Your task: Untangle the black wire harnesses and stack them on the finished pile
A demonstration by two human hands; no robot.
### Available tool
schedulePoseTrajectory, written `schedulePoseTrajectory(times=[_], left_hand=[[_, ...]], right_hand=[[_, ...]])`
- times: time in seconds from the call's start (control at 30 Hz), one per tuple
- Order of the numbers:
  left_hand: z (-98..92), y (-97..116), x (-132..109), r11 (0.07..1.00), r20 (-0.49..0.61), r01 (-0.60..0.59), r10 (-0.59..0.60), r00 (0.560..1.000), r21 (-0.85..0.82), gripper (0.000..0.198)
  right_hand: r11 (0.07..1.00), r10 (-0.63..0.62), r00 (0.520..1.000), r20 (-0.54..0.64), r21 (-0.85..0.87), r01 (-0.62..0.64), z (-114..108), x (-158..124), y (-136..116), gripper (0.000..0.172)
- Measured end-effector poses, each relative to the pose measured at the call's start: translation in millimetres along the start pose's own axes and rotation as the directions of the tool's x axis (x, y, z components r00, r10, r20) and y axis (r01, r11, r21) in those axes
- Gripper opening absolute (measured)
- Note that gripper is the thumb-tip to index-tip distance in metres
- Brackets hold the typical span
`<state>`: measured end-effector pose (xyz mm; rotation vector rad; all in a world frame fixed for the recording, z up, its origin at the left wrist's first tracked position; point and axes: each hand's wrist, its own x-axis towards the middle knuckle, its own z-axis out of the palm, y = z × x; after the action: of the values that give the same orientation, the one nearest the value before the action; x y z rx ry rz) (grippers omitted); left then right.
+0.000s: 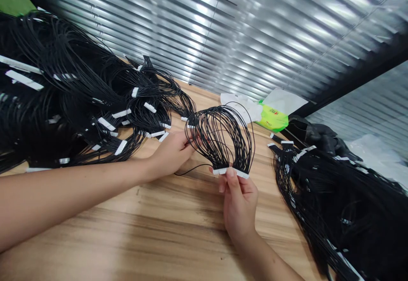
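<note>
A looped bundle of thin black wires [223,138] arches above the wooden table [153,230]. Its ends finish in white connector strips [230,171]. My right hand [239,200] pinches those strips from below, fingers closed. My left hand [172,152] reaches in from the left and closes on the left side of the same loop. One loose strand trails across the wood beneath the bundle.
A big heap of black wire bundles with white connectors [63,102] fills the left. Another heap [338,204] lies at the right edge. A green and white packet [272,117] and white plastic sit at the back, under metal blinds [223,30].
</note>
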<state>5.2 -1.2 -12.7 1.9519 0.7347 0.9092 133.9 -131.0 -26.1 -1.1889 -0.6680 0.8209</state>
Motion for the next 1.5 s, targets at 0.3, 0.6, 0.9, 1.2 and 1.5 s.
schedulePoseTrajectory(times=[0.3, 0.6, 0.9, 1.2, 1.5], left_hand=[[-1.9, 7, -1, 0.947, -0.043, -0.112, 0.131, 0.990, 0.302, 0.027], [-5.3, 15, -7, 0.784, -0.054, -0.421, 0.497, 0.866, 0.457, 0.008], [-6.6, 13, -5, 0.691, 0.061, -0.476, 0.533, 0.844, 0.543, 0.016], [-7.6, 12, -4, 0.659, 0.089, -0.526, 0.576, 0.813, 0.538, 0.015], [-7.8, 12, -2, 0.648, 0.137, -0.525, 0.551, 0.823, 0.552, 0.013]], right_hand=[[0.999, -0.016, 0.993, -0.117, -0.030, 0.013, -2, 12, 0, 0.026], [0.998, -0.005, 0.992, -0.122, -0.067, -0.003, 0, 11, 0, 0.029], [0.999, 0.023, 0.993, -0.116, -0.028, -0.027, 0, 13, -1, 0.029], [0.997, 0.051, 0.995, -0.086, -0.047, -0.055, 0, 14, -1, 0.028], [0.996, 0.047, 0.996, -0.071, -0.077, -0.052, -2, 15, 0, 0.027]])
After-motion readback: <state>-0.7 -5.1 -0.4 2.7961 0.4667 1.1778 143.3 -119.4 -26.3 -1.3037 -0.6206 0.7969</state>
